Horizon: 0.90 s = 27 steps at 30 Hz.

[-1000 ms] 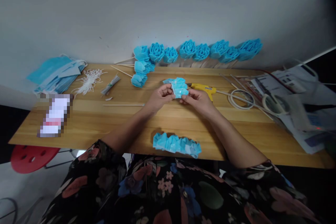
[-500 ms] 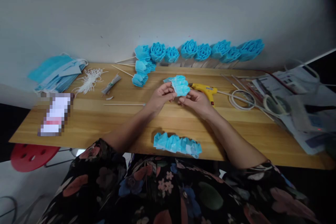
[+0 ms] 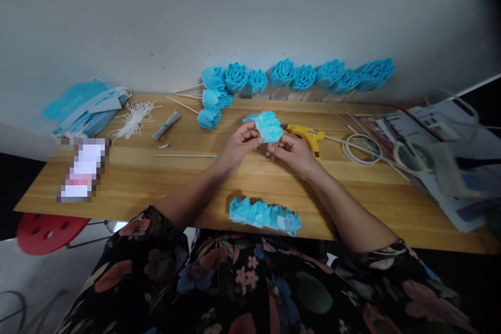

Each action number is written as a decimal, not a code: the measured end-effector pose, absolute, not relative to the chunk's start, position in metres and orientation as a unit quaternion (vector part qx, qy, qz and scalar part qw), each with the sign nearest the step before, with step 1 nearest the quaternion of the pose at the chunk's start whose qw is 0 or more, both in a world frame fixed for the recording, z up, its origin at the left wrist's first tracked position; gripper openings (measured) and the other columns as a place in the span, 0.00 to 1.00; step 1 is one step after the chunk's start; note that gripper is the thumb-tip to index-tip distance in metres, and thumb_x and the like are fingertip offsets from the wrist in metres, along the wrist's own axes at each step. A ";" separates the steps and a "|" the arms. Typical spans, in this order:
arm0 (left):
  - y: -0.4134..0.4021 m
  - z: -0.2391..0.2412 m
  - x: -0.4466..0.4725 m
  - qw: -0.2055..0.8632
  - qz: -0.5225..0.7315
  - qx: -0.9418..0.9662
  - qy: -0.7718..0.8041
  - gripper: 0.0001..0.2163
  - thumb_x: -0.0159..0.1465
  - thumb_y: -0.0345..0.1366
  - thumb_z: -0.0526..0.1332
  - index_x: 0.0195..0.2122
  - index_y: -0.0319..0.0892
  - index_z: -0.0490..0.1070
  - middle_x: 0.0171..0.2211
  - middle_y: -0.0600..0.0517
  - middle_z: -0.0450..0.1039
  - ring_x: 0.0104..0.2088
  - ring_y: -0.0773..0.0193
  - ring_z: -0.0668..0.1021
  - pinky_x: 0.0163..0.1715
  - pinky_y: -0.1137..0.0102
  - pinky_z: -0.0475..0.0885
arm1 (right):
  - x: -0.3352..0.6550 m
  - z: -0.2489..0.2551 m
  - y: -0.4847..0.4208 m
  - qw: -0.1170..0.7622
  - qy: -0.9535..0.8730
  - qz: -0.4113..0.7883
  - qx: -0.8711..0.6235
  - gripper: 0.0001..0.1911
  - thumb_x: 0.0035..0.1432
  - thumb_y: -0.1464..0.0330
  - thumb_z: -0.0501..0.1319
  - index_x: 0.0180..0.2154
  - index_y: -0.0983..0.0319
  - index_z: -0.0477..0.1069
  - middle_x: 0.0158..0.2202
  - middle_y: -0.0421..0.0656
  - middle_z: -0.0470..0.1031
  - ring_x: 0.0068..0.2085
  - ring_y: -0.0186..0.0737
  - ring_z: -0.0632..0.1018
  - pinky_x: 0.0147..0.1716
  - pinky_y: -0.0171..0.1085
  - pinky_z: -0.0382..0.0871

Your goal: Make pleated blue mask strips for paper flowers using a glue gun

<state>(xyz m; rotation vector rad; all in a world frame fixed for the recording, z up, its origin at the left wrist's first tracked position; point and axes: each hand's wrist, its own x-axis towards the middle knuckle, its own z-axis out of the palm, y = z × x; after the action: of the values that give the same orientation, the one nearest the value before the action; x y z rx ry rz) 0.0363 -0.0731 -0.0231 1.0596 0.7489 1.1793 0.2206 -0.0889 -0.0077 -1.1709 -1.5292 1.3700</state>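
Between my two hands is a pleated strip of blue mask fabric (image 3: 269,126), held above the table. My left hand (image 3: 239,147) pinches its left end between thumb and fingers. At the lower right edge, my right hand (image 3: 294,152) grips the same strip, fingers curled and partly hidden behind it. A yellow glue gun (image 3: 309,137) lies just beyond my right hand, its nozzle close to the strip. Nearer my body, a second gathered blue strip (image 3: 264,215) rests at the table's front edge. A thin stick (image 3: 183,156) lies left of my left wrist.
Several blue fabric roses (image 3: 235,77) line the wall, some on sticks. Blue face masks (image 3: 88,109), white ear loops (image 3: 136,119), a bundle of ties (image 3: 166,125) and a blurred phone (image 3: 84,169) are on the left. A white cable coil (image 3: 362,148) and papers (image 3: 450,188) lie right.
Almost nothing differs. The strip is turned very slightly in my fingers, and both hands stay in place on it.
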 end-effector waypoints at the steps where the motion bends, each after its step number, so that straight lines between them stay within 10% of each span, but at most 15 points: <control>1: -0.073 -0.023 0.036 0.633 0.519 0.468 0.334 0.19 0.54 0.36 0.74 0.47 0.41 0.75 0.32 0.55 0.74 0.32 0.69 0.73 0.33 0.72 0.66 | 0.222 -0.006 -0.089 0.383 -0.607 0.524 -0.459 0.21 0.51 0.51 0.71 0.27 0.60 0.71 0.27 0.40 0.75 0.27 0.34 0.71 0.30 0.37 0.64; 27: -0.076 -0.020 0.039 0.518 0.551 0.503 0.419 0.17 0.59 0.26 0.65 0.50 0.42 0.72 0.30 0.56 0.72 0.34 0.68 0.74 0.40 0.70 0.68 | 0.223 0.009 -0.099 0.354 -0.726 0.245 -0.536 0.06 0.57 0.66 0.63 0.29 0.58 0.76 0.27 0.41 0.80 0.28 0.38 0.75 0.30 0.38 0.65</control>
<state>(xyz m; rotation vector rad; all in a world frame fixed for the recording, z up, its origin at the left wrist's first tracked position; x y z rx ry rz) 0.0392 -0.0757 -0.0200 1.2066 1.0063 1.3226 0.2225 -0.0988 0.0086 -1.3868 -1.8761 0.6341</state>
